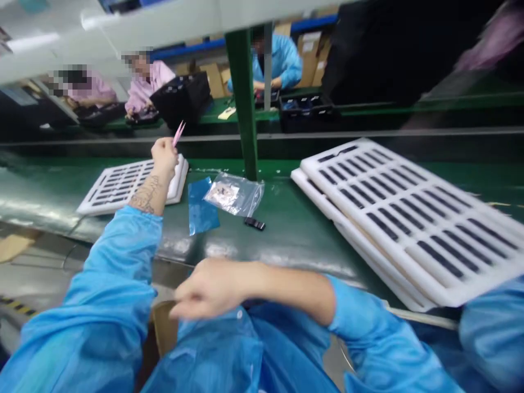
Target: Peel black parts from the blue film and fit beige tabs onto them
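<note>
Pink tweezers (pixel 179 134) point upward from my left hand (pixel 164 155), whose fingers are closed on them. That hand is raised over the right part of a white foam tray (pixel 104 206) with rows of dark strips. My right hand (pixel 208 289), slightly blurred, is held in front of my body near the bench edge. Its fingers are curled, and anything inside them is hidden. Between and beyond the hands lie a blue sheet (pixel 201 210), a clear zip bag (pixel 245 199) with small pieces in it, and a small black part (pixel 254 223).
A stack of white foam trays (pixel 409 210) with dark strips fills the right side of the green bench (pixel 286 240). A green post (pixel 242 103) rises behind the bag. Across the bench, several people work beside black bins (pixel 182 101).
</note>
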A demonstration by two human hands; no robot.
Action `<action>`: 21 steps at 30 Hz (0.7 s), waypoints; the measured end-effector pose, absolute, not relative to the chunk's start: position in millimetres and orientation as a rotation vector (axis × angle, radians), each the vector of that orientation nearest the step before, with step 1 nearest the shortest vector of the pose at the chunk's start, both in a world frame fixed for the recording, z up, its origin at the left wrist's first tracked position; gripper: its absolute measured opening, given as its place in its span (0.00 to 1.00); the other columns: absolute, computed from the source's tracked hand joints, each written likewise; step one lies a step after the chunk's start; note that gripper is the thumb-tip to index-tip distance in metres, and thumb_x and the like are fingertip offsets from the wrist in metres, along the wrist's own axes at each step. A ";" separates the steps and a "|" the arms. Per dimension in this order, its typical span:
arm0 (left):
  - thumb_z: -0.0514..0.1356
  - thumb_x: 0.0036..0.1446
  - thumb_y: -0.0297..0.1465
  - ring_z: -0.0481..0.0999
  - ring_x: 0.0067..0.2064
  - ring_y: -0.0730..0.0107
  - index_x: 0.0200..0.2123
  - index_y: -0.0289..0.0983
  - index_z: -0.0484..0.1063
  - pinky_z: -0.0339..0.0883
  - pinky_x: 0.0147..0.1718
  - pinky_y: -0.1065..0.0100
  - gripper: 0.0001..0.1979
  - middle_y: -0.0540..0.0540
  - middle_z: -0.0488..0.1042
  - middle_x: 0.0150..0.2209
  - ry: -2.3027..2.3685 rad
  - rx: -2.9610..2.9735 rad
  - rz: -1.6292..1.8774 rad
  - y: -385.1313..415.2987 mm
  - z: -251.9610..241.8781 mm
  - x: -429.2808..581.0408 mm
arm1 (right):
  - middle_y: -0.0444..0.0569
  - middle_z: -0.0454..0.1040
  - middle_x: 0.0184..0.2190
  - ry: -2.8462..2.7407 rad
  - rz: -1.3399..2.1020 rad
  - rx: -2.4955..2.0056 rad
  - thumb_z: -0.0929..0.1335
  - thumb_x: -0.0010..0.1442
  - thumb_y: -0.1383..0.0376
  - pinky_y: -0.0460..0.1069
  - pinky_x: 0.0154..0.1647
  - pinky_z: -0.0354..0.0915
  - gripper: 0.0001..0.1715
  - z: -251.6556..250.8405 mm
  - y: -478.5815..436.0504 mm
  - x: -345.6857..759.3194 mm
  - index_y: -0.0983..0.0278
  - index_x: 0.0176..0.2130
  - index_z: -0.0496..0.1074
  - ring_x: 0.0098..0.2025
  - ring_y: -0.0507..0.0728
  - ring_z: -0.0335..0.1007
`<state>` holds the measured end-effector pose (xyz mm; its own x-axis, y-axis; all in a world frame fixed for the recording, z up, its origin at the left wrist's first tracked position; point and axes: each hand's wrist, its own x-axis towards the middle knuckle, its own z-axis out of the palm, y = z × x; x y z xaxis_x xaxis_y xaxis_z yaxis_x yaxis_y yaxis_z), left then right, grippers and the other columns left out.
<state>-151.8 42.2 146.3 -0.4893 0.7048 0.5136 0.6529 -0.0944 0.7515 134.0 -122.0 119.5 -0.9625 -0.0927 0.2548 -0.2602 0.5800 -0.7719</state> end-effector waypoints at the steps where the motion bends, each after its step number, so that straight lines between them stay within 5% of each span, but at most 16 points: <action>1: 0.50 0.72 0.34 0.64 0.22 0.77 0.44 0.36 0.67 0.62 0.23 0.73 0.10 0.55 0.65 0.24 2.099 1.497 1.609 41.9 129.4 -150.1 | 0.41 0.71 0.25 -2.610 1.178 0.031 0.66 0.67 0.53 0.47 0.37 0.59 0.21 106.5 -98.8 147.6 0.61 0.25 0.65 0.30 0.52 0.65; 4: 0.49 0.69 0.29 0.63 0.20 0.74 0.44 0.38 0.65 0.59 0.22 0.73 0.06 0.56 0.62 0.21 2.146 1.453 1.433 34.1 79.7 -138.2 | 0.53 0.80 0.42 -2.363 0.775 -0.887 0.64 0.69 0.62 0.52 0.49 0.65 0.16 64.3 -20.4 187.1 0.62 0.31 0.74 0.46 0.58 0.73; 8: 0.51 0.64 0.26 0.73 0.31 0.68 0.43 0.38 0.69 0.68 0.36 0.66 0.09 0.48 0.72 0.31 2.142 1.644 1.229 24.0 30.1 -118.3 | 0.55 0.82 0.44 -2.352 0.686 -1.060 0.70 0.62 0.67 0.58 0.59 0.65 0.06 25.7 44.6 204.6 0.62 0.33 0.78 0.52 0.63 0.75; 12: 0.54 0.63 0.29 0.73 0.45 0.56 0.37 0.38 0.76 0.66 0.53 0.55 0.10 0.41 0.74 0.39 2.061 1.874 0.972 22.9 2.0 -111.5 | 0.50 0.84 0.38 -2.272 0.775 -1.194 0.69 0.62 0.70 0.56 0.52 0.71 0.17 9.7 59.2 185.3 0.63 0.52 0.77 0.42 0.60 0.80; 15: 0.60 0.62 0.37 0.71 0.50 0.52 0.46 0.38 0.78 0.64 0.57 0.51 0.13 0.40 0.73 0.43 1.985 1.964 0.842 21.6 -5.3 -113.7 | 0.49 0.84 0.34 -2.099 0.984 -1.335 0.72 0.61 0.66 0.55 0.43 0.76 0.28 10.5 65.4 171.5 0.67 0.60 0.72 0.30 0.58 0.79; 18: 0.64 0.60 0.41 0.70 0.54 0.51 0.53 0.37 0.75 0.64 0.59 0.51 0.20 0.40 0.72 0.49 1.939 2.049 0.722 18.2 -4.8 -114.8 | 0.56 0.83 0.48 -1.688 1.453 -1.394 0.73 0.58 0.69 0.53 0.31 0.76 0.37 19.6 72.1 162.6 0.68 0.65 0.65 0.23 0.53 0.74; 21: 0.64 0.63 0.41 0.72 0.53 0.53 0.55 0.36 0.73 0.68 0.56 0.53 0.22 0.39 0.71 0.50 1.979 2.149 0.578 15.0 -1.6 -111.4 | 0.60 0.75 0.60 -1.348 1.757 -1.374 0.69 0.59 0.75 0.51 0.35 0.79 0.32 28.3 74.0 158.1 0.69 0.62 0.68 0.32 0.53 0.80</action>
<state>-111.4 15.0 -1.6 0.0481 0.9842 0.1704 0.9211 -0.1097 0.3737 158.1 74.0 28.3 -0.3429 0.8513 -0.3972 0.1631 -0.3624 -0.9176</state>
